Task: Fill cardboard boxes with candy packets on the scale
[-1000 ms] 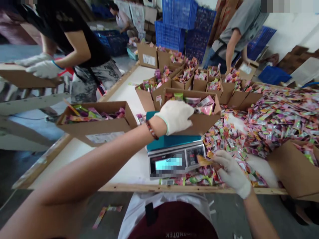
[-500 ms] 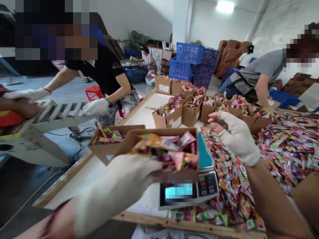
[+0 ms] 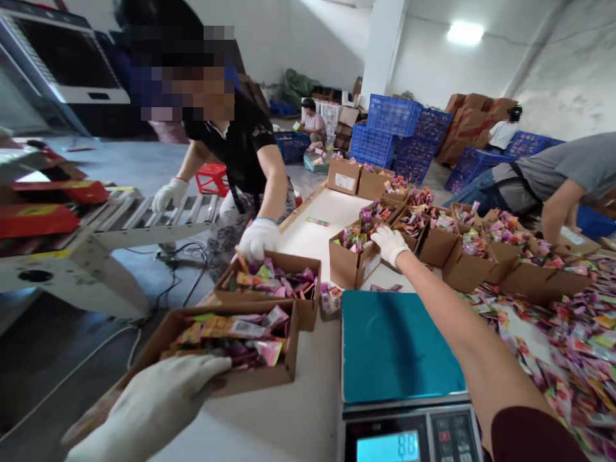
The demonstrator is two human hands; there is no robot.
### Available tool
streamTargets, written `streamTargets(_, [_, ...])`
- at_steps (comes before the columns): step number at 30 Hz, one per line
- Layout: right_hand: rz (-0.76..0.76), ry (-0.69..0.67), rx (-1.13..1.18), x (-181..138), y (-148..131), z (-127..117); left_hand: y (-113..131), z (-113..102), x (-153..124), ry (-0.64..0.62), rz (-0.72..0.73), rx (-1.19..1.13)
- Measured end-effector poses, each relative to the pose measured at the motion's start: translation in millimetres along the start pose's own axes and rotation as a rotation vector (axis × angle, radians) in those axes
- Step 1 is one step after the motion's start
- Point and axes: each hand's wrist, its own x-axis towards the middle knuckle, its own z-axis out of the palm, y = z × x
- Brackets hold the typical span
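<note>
My left hand point(image 3: 168, 391), in a white glove, grips the near wall of an open cardboard box point(image 3: 255, 378) filled with small colourful wrapped packets point(image 3: 240, 327). This box sits at the table's left side, left of the digital scale point(image 3: 399, 350). The scale has a teal plate and a lit display. My right hand point(image 3: 392, 245), gloved with bare fingertips, reaches past the scale, its fingers curled over the rim of another packet-filled box point(image 3: 344, 268). A second filled box point(image 3: 274, 260) stands just beyond my left one, with a co-worker's gloved hand point(image 3: 260, 239) at its rim.
More filled boxes point(image 3: 466, 269) stand in rows beyond the scale. Loose packets point(image 3: 572, 333) cover the table's right side. At left is a roller conveyor point(image 3: 158, 218) with red boxes on it. Blue crates point(image 3: 392, 119) are stacked behind, and another person point(image 3: 558, 170) bends over at right.
My left hand has moved the filled box left, off the scale. My right hand has reached forward to another box. The co-worker's hand has come to the neighbouring box.
</note>
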Motion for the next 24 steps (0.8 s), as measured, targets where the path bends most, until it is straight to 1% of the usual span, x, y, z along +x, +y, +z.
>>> streamTargets(2, [-0.052, -0.049, -0.054, 10, -1, 0, -18, 8, 21, -0.042, -0.043, 0.138])
streamTargets(3, [-0.083, -0.065, -0.074, 11, -4, -1, -25, 9, 36, -0.103, -0.055, 0.198])
streamTargets(6, [-0.148, -0.074, -0.113, 2, -19, -10, -42, 11, 98, -0.322, -0.098, 0.302])
streamTargets(7, [-0.156, -0.060, -0.126, -7, -24, -16, -46, 11, 121, -0.342, -0.093, 0.328])
streamTargets(8, [-0.157, -0.031, -0.143, -18, -26, -25, -49, 13, 144, -0.355, -0.080, 0.357])
streamTargets(10, [-0.143, 0.077, -0.187, -48, -26, -47, -51, 16, 184, -0.310, -0.048, 0.391])
streamTargets(12, [-0.135, 0.229, -0.225, -87, -20, -73, -48, 19, 213, -0.262, -0.028, 0.397])
streamTargets(13, [-0.141, 0.303, -0.237, -110, -17, -86, -44, 21, 223, -0.240, -0.031, 0.401])
streamTargets(15, [-0.184, 0.414, -0.241, -157, -11, -106, -33, 25, 233, -0.168, -0.053, 0.424])
streamTargets(16, [-0.216, 0.452, -0.236, -179, -9, -111, -25, 28, 233, -0.097, -0.060, 0.437])
streamTargets(18, [-0.272, 0.487, -0.215, -218, -9, -110, -8, 38, 227, 0.091, -0.047, 0.432])
streamTargets(19, [-0.293, 0.484, -0.201, -233, -11, -105, 2, 46, 222, 0.164, -0.031, 0.406])
streamTargets(20, [-0.306, 0.481, -0.186, -245, -13, -98, 11, 56, 215, 0.195, -0.008, 0.364])
streamTargets(21, [-0.309, 0.478, -0.169, -253, -15, -89, 20, 68, 208, 0.166, 0.020, 0.308])
streamTargets(22, [-0.306, 0.477, -0.153, -259, -18, -81, 29, 83, 201, 0.081, 0.052, 0.249])
streamTargets(24, [-0.298, 0.490, -0.109, -266, -20, -69, 43, 116, 191, -0.146, 0.112, 0.148])
